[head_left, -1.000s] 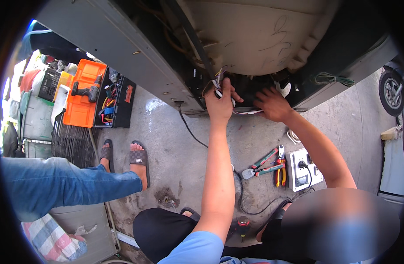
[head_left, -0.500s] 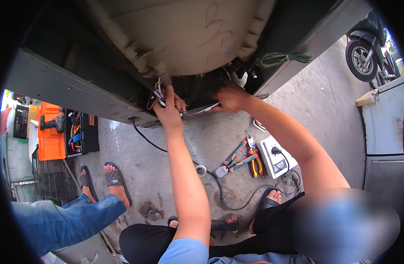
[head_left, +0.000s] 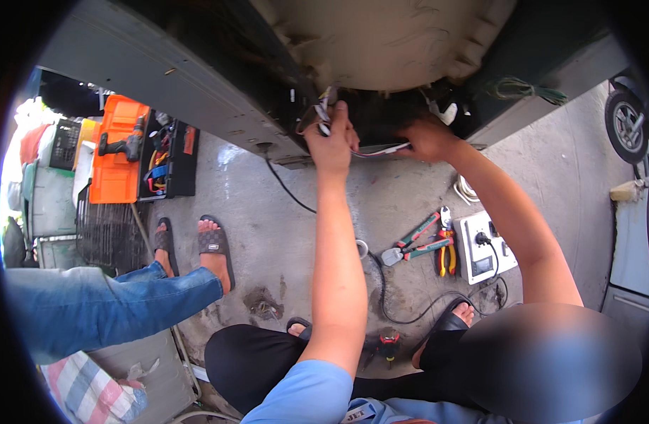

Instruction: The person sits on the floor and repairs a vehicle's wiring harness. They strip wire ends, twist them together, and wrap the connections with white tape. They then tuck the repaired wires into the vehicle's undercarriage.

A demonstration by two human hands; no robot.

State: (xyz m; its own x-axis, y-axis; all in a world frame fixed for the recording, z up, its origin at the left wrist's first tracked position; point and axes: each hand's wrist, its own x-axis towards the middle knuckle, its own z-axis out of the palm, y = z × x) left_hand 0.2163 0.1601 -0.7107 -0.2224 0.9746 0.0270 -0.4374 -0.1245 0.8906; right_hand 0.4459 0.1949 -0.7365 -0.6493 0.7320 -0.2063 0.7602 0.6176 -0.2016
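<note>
1. Fingers of the left hand (head_left: pixel 333 141) were curled tight around a bundle of thin wires (head_left: pixel 323 113), white and dark strands sprouting above the knuckles, right at the dark opening under the tipped machine's grey sheet-metal cabinet (head_left: pixel 190 92).
2. The right hand (head_left: pixel 427 139) sat just beside the left, knuckles bent, its fingertips pinching the far end of a slim white and red wire (head_left: pixel 381 150) that ran across between the two hands.
3. Above both hands bulged the round, dusty beige plastic tub (head_left: pixel 388 42), its surface matte and smudged.
4. Below the right forearm, on rough stained concrete (head_left: pixel 282 233), lay pliers (head_left: pixel 446 251) with orange-yellow grips, a red and green handled cutter (head_left: pixel 415 240) and a white square socket box (head_left: pixel 483 247) with a black cord.
5. Well off to the left of the left hand stood an open orange tool case (head_left: pixel 116 152) holding a dark drill; nearer, another person's jeans-clad leg (head_left: pixel 105 304) and sandalled foot rested.
</note>
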